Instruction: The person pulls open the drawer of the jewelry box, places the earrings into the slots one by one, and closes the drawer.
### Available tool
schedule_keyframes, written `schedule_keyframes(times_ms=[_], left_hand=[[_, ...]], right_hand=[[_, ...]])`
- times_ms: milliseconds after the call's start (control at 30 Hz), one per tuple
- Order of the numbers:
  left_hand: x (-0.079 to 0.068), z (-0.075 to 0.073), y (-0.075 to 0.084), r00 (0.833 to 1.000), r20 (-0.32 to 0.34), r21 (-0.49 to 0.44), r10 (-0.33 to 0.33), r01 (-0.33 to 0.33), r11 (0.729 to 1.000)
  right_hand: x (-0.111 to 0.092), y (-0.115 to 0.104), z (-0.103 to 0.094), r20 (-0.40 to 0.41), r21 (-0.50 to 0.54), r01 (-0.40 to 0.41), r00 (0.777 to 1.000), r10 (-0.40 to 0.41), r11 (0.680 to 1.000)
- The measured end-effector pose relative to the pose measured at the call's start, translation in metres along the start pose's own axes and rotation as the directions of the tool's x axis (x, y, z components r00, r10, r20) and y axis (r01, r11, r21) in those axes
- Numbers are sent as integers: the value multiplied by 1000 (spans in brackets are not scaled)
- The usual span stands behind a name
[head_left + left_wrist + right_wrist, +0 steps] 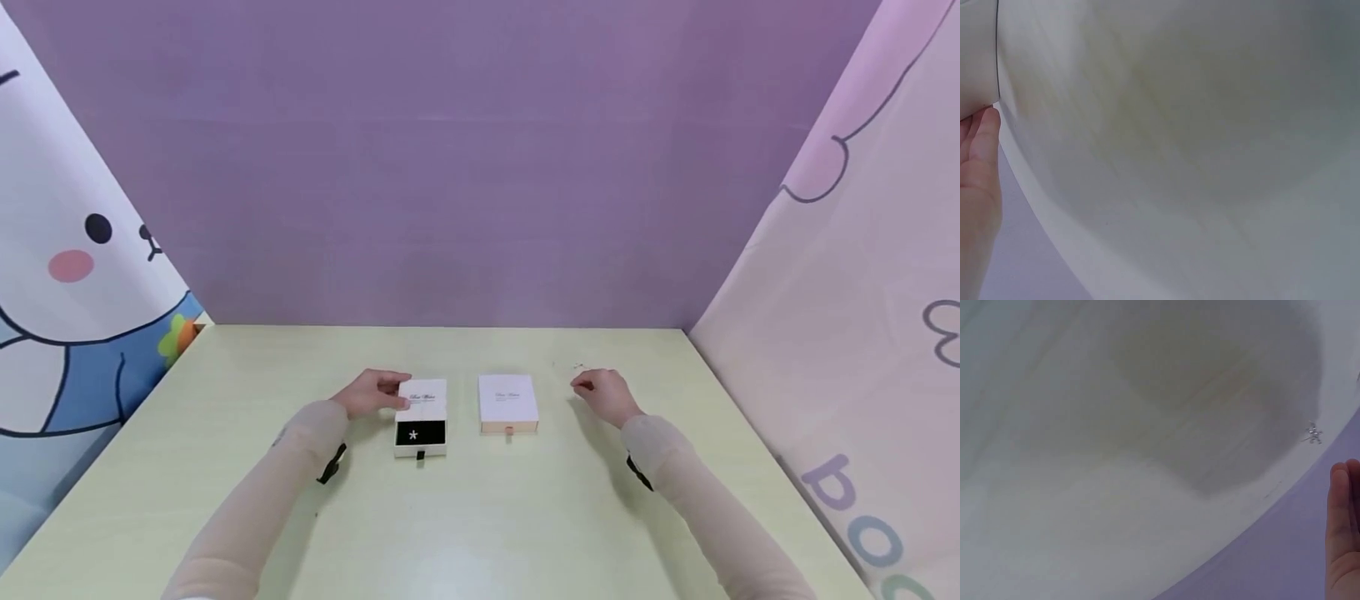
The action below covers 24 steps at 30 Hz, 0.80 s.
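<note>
A white drawer box (423, 404) with dark script on its lid stands left of centre, its drawer pulled partway out toward me. Inside the drawer, a small white star-shaped ornament (413, 435) lies on the black lining. My left hand (372, 392) grips the box's sleeve at its left side, thumb over the top. On the right, my right hand (607, 396) hovers low over the table with loosely bent fingers and nothing visible in them. In the right wrist view, a small silver snowflake-shaped ornament (1314, 432) lies on the table just beyond those fingertips.
A second white box (509, 400), closed, with a pinkish front and pull tab, stands between the hands. The pale table (465, 517) meets a purple backdrop (450, 167) behind, with printed cloths at both sides.
</note>
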<state>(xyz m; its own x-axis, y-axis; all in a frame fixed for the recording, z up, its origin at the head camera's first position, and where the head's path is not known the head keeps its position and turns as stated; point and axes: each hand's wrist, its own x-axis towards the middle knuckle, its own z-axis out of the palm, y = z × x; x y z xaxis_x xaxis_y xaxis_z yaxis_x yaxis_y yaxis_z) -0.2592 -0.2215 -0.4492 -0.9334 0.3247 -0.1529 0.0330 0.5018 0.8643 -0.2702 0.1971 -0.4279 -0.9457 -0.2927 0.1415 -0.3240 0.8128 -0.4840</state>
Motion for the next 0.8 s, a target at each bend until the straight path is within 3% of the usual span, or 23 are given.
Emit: schedule_keyframes(times_ms=[400, 533, 800], left_hand=[[0, 2, -1, 1000, -8, 14, -19, 19, 1000], [-1, 3, -1, 1000, -12, 7, -28, 28, 1000], [-2, 3, 0, 999, -18, 10, -34, 34, 999]], right_hand=[[1, 13, 8, 58, -100, 43, 998, -37, 994], [1, 19, 12, 69, -160, 114, 992, -104, 980], [2, 25, 18, 36, -179, 167, 986, -164, 970]])
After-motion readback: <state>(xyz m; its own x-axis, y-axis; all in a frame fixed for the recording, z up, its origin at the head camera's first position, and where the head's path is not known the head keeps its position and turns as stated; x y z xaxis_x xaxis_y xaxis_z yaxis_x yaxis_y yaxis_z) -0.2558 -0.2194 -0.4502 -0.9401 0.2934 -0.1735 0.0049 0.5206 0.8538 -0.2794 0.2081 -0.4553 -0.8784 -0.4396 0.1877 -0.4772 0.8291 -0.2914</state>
